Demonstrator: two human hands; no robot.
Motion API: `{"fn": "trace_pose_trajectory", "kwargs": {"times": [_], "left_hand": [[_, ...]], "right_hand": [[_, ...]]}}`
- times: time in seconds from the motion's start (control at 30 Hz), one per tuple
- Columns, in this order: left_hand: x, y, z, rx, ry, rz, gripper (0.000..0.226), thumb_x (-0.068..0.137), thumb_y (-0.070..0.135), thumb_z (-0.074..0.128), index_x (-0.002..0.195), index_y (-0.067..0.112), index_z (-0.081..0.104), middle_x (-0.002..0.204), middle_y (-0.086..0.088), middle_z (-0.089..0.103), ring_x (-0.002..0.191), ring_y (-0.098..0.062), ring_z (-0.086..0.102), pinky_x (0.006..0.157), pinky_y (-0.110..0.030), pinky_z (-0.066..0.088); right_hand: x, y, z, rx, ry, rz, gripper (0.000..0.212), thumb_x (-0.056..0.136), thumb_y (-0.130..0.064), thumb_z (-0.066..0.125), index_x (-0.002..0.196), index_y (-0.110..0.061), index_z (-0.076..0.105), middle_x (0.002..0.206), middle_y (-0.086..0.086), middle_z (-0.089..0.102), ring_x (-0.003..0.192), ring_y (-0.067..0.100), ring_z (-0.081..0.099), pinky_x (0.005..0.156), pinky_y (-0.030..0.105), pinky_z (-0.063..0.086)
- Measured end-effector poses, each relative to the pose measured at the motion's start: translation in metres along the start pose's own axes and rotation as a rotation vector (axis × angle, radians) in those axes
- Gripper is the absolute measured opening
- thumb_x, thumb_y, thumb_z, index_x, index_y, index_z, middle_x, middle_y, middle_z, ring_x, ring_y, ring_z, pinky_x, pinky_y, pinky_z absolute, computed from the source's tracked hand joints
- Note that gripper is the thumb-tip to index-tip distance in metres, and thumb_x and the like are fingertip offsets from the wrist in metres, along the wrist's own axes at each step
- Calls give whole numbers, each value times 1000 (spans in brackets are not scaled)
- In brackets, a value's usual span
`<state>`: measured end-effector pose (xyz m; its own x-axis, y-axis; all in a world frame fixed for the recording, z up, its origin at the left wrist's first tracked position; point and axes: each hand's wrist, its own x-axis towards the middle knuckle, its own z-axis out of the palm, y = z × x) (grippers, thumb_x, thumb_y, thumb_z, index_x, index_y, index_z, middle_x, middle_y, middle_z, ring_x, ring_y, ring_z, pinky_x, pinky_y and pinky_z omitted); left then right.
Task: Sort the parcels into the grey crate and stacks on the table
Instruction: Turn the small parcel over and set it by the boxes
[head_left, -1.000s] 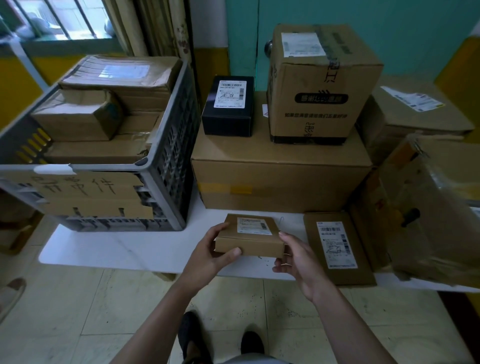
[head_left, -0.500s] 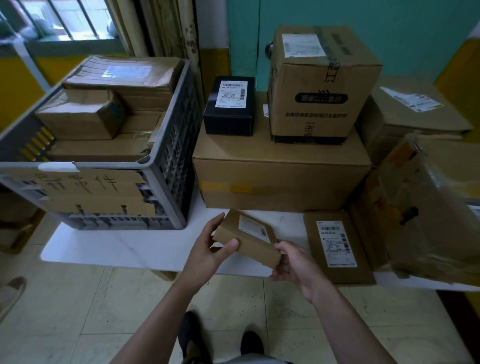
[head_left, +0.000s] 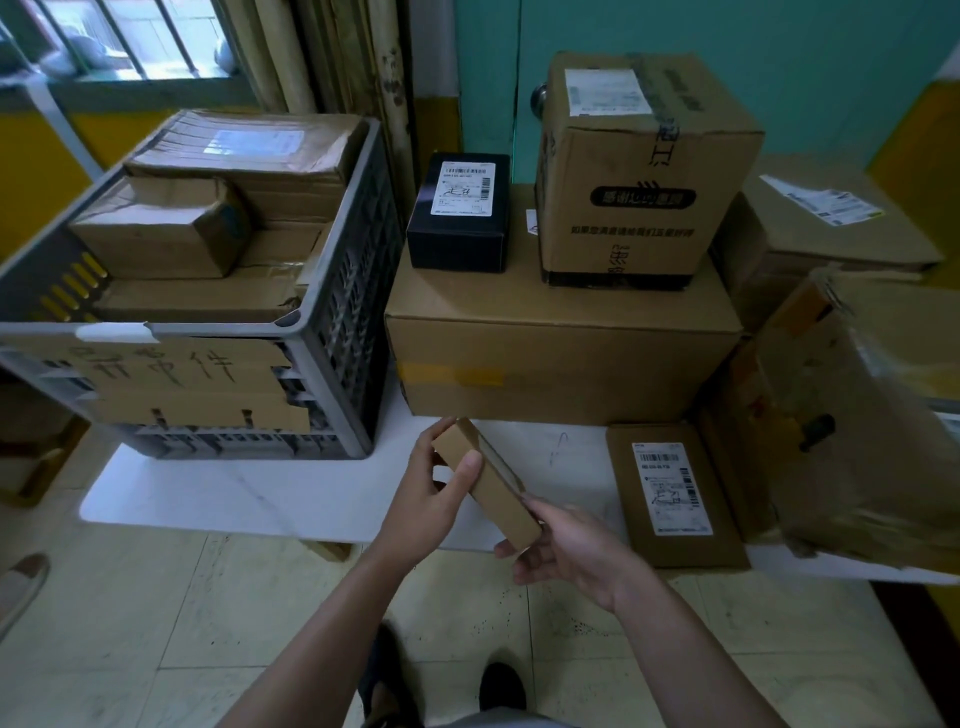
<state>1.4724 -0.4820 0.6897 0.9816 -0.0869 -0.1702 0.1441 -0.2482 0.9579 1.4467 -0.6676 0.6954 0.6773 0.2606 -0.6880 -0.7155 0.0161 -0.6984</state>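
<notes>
While tilted on edge, small parcel (head_left: 498, 499) label hidden, L hand (head_left: 426, 504) & R hand (head_left: 571, 551) both gripping it

Bare worktop (head_left: 291, 499) gives free passage left of the left grip (head_left: 431, 493). Beyond it, the grey crate (head_left: 234, 327) and large carton (head_left: 561, 364) block passage. A flat parcel (head_left: 675, 499) lies right of the right grip (head_left: 569, 556).

Barred window (head_left: 119, 36) and curtain (head_left: 291, 57) behind, pale tiled floor (head_left: 156, 623) below

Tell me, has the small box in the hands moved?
Yes. The small box has tipped onto its edge, its left end now up toward the big carton, its label turned from view.
</notes>
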Motion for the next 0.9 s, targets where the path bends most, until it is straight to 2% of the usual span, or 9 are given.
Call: {"fn": "trace_pose_trajectory", "kwargs": {"times": [0.13,0.2,0.27,0.4,0.5,0.6,0.7,0.8,0.9], "left_hand": [[2,2,9,16,-32,57,61,82,74,54,136,49,39,139,9,45,118,-6,55,91,-32,55],[2,0,15,36,-55,54,61,78,81,53,133,58,37,136,8,48,120,-14,55,91,-39,56],[4,-2,17,57,-75,41,67,75,86,51,134,59,35,130,5,53,119,-19,56,91,-45,56],[5,2,21,72,-82,42,68,77,86,48,137,59,33,126,11,53,125,-16,49,97,-41,53],[3,9,23,73,-54,30,69,86,81,33,148,56,19,128,28,42,133,-7,36,109,-33,36],[3,14,23,26,-41,21,60,98,67,24,154,46,23,140,20,40,138,-7,36,115,-34,33],[7,20,21,2,-49,-5,62,95,58,31,154,40,29,142,17,42,134,-4,42,111,-27,38],[8,19,24,-28,-77,-40,58,100,52,39,155,38,28,143,15,44,120,6,50,94,-11,42],[11,13,24,-58,-95,-58,60,97,59,45,153,37,37,144,9,53,125,-4,54,102,-26,48]], "right_hand": [[-1,0,8,58,-23,-29,38,103,-40,45,127,-14,59,116,24,66,88,29,68,84,43,59],[-1,-1,12,68,-28,-72,33,103,-39,45,131,-25,56,121,12,65,106,28,65,93,49,56],[0,-4,14,60,-20,-86,33,102,-44,44,129,-30,58,121,4,65,111,25,62,95,51,55],[0,-11,11,-10,1,-89,42,96,-62,40,127,-42,60,122,-8,66,115,18,60,95,53,54],[-2,-16,13,-49,-13,-76,44,94,-66,39,124,-42,61,119,-6,66,111,22,63,94,51,55],[-4,-18,16,-48,-15,-65,44,92,-68,39,121,-42,59,120,0,64,103,31,67,84,51,59],[-5,-20,16,-31,4,-74,43,91,-70,38,119,-43,58,119,3,63,99,33,68,77,47,61],[-4,-24,14,18,36,-112,43,92,-66,43,115,-35,62,114,8,68,86,36,72,72,43,61],[-1,-27,10,26,63,-175,42,95,-59,47,121,-30,61,109,8,71,84,39,73,71,40,60]]}}
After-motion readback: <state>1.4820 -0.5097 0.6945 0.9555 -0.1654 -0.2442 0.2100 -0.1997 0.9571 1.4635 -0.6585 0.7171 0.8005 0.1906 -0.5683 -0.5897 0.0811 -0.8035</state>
